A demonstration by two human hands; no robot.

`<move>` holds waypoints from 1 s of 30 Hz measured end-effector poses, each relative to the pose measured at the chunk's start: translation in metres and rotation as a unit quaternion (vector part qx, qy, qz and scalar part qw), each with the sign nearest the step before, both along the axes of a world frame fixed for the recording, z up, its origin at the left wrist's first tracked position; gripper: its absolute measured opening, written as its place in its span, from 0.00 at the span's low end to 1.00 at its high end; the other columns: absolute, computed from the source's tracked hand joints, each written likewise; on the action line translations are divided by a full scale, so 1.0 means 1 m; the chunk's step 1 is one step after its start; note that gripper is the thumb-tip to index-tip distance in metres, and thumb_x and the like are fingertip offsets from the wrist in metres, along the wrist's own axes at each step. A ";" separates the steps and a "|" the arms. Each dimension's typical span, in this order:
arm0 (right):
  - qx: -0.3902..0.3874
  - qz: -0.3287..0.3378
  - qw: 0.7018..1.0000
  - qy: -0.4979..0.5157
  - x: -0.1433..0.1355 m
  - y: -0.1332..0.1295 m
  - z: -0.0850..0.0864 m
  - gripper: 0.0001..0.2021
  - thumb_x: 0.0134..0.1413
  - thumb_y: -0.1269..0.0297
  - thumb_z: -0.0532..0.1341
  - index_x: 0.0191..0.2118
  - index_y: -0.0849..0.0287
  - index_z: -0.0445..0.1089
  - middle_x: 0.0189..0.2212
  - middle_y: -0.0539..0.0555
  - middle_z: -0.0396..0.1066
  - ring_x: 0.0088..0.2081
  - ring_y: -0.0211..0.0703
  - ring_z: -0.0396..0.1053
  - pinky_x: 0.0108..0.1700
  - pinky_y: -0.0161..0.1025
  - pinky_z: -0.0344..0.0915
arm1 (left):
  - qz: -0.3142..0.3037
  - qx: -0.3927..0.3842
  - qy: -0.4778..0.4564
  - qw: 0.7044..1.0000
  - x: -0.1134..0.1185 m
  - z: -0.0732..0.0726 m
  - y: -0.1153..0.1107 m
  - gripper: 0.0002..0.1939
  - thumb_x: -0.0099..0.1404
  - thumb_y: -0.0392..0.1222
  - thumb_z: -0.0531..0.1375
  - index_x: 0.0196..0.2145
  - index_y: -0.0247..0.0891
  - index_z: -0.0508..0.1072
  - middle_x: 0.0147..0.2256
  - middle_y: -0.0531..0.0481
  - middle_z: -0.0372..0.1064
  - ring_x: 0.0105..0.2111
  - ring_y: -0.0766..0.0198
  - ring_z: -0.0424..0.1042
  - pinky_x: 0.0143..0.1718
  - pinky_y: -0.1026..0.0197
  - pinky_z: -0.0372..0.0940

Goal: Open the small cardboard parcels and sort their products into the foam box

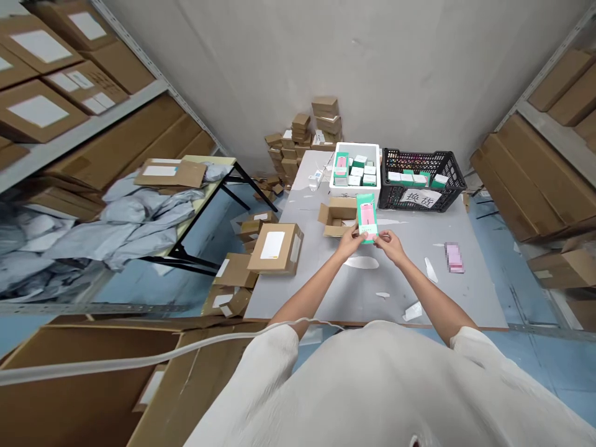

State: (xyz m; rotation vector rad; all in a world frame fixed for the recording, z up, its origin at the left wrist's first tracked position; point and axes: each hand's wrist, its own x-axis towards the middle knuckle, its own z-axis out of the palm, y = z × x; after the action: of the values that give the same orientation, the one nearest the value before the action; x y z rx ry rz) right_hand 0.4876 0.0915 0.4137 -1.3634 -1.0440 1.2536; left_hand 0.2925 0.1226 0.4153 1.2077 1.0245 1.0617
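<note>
Over the grey table (321,292), both my hands grip the lower end of a green and white box (367,214) with a pink picture on its face. My left hand (350,241) is closed on its left corner and my right hand (390,244) on its right corner. Just behind and left of it sits an open cardboard box (335,231) with its flaps spread. Farther back stands a white bin (356,191) full of similar green and white boxes, one upright. Beside the bin is a black plastic crate (421,200) with more of them and a handwritten paper label.
A taped carton (275,248) with a white label rests at the table's left edge. Pink packets (454,257) lie at right. A side table (172,233) bears grey mailing bags. Cartons fill shelves on both sides. A white cable (153,358) crosses in front of me.
</note>
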 end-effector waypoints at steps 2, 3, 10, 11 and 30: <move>-0.015 -0.019 1.000 0.017 -0.014 0.022 0.007 0.34 0.34 0.35 0.80 0.39 0.52 0.69 0.30 0.50 0.79 0.34 0.47 0.79 0.44 0.47 0.78 | 0.015 0.021 0.028 0.999 -0.012 -0.001 0.017 0.34 0.65 0.58 0.71 0.64 0.42 0.77 0.63 0.39 0.73 0.60 0.44 0.75 0.63 0.44 0.70; -0.023 -0.026 0.999 0.024 -0.021 0.034 0.009 0.34 0.34 0.35 0.81 0.39 0.52 0.69 0.30 0.50 0.80 0.33 0.47 0.79 0.43 0.46 0.78 | 0.025 0.028 0.048 0.998 -0.017 -0.002 0.025 0.33 0.66 0.57 0.71 0.64 0.43 0.76 0.64 0.39 0.72 0.61 0.44 0.74 0.64 0.44 0.69; -0.030 -0.080 0.995 0.045 -0.057 0.124 0.014 0.28 0.42 0.44 0.81 0.43 0.53 0.73 0.31 0.49 0.81 0.33 0.43 0.80 0.40 0.40 0.79 | 0.032 0.067 0.107 0.991 -0.044 -0.003 0.086 0.31 0.69 0.46 0.67 0.69 0.44 0.73 0.64 0.38 0.68 0.60 0.46 0.73 0.58 0.47 0.73; -0.029 -0.089 0.995 0.046 -0.061 0.138 0.014 0.26 0.44 0.46 0.80 0.43 0.53 0.74 0.31 0.49 0.81 0.33 0.43 0.80 0.40 0.40 0.79 | 0.036 0.067 0.115 0.990 -0.045 -0.002 0.097 0.32 0.69 0.44 0.66 0.69 0.44 0.72 0.63 0.38 0.69 0.59 0.46 0.74 0.59 0.47 0.72; -0.021 -0.123 0.992 0.010 -0.089 0.332 -0.029 0.15 0.54 0.54 0.74 0.42 0.56 0.77 0.35 0.53 0.82 0.42 0.48 0.84 0.48 0.45 0.83 | 0.021 -0.032 0.017 0.999 -0.043 -0.035 0.273 0.52 0.64 0.40 0.68 0.80 0.46 0.51 0.65 0.37 0.70 0.65 0.46 0.71 0.67 0.44 0.66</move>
State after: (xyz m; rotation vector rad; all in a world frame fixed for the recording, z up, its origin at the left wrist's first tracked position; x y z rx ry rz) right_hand 0.3986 0.4233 0.3849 -1.4598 -0.8107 1.1085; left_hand 0.2490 0.3955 0.3801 1.1602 1.1069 1.0373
